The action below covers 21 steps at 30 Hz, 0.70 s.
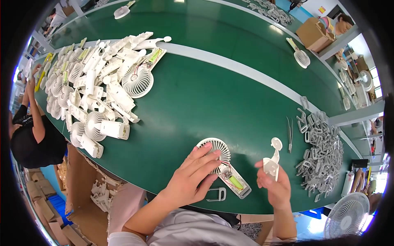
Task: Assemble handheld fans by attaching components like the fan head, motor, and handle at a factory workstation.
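Note:
My left hand [196,176] lies over the round grille of a white handheld fan [238,182], its fingers stretched out across the ribs. The fan's handle is uncovered and points toward me and to the right, with a green battery cell [235,182] and thin red wires showing inside. Between the fingers and thumb of my right hand [279,189] is a white plastic handle cover [271,165], held upright just above the table, with a narrow neck and a round disc at its top. Beside the fan handle, near the table edge, lies a grey loop-shaped clip [217,194].
A large heap of white fan parts [98,82] covers the left side. Tweezers [290,137] lie right of my right hand, before a pile of grey clips [322,153]. A pale strip [230,65] divides the green table. A person [35,135] sits at left, near a cardboard box [86,192].

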Tool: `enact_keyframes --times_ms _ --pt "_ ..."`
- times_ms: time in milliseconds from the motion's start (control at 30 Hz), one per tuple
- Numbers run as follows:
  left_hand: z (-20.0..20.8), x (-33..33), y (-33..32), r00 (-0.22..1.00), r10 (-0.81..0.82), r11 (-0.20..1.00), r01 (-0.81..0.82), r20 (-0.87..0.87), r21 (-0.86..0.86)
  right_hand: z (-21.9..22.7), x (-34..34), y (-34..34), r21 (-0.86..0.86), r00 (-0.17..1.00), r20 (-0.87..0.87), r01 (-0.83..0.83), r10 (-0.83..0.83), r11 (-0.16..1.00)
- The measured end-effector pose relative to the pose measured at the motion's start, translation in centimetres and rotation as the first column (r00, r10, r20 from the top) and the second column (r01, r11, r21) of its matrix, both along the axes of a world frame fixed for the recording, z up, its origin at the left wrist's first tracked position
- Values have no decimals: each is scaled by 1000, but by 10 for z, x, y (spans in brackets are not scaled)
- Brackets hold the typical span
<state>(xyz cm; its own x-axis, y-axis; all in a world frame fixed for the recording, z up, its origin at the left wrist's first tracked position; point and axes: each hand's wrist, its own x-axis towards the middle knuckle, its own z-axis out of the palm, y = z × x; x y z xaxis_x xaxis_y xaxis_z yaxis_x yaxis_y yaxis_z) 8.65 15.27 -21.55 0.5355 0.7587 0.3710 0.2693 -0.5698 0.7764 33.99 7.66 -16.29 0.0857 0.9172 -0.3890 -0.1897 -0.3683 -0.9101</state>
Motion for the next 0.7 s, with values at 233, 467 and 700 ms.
enact_keyframes --times_ms 233,467,700 --pt "5 -1 5 999 26 999 -25 34 -24 -23 -51 18 129 779 625 -171 54 977" --pt "5 -3 9 1000 12 999 -12 -1 29 -16 -59 34 225 808 580 -37 -103 974" --pt "3 -1 9 999 28 999 -29 35 35 -7 -59 36 -34 747 658 -103 100 994"
